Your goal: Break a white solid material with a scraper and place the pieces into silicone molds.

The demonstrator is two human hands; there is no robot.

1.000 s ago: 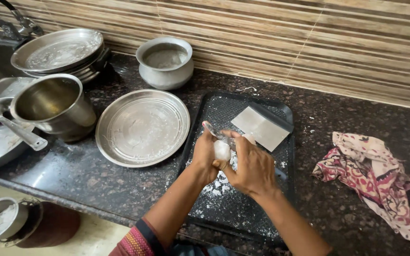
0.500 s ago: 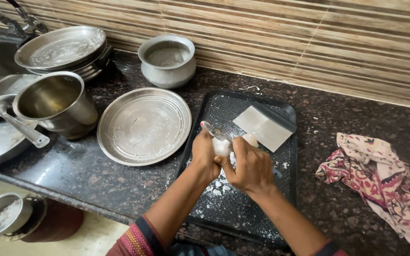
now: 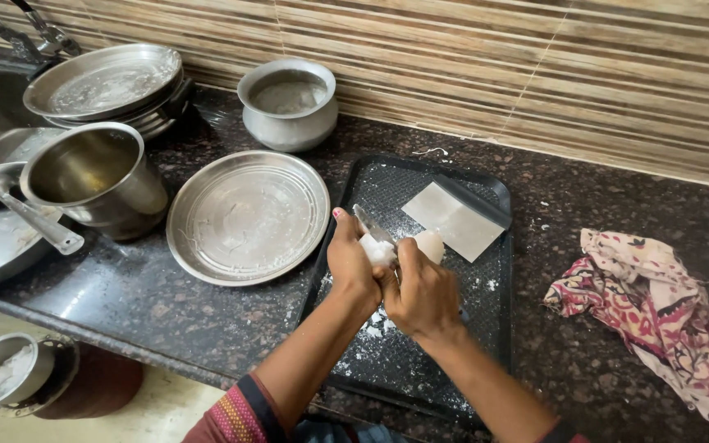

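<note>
Over a black tray [image 3: 486, 328] on the dark stone counter, my left hand [image 3: 353, 267] grips a white chunk [image 3: 377, 250], and another white piece [image 3: 431, 244] shows just beyond my fingers. My right hand [image 3: 422, 294] is closed around a knife handle; the blade [image 3: 368, 221] points up and left across the white chunk. White crumbs lie scattered on the tray below my hands. A flat metal scraper [image 3: 453, 220] rests on the tray's far right part.
An empty steel plate [image 3: 246, 216] lies left of the tray. Farther left stand a steel saucepan [image 3: 96, 176], stacked plates [image 3: 104, 82] and a small pot [image 3: 289, 102]. A patterned cloth [image 3: 658, 312] lies at right. A bowl [image 3: 2, 373] sits below the counter edge.
My hands have stayed together over the tray, shifting slightly; the knife blade keeps working against the white chunk. Nothing else moved.
</note>
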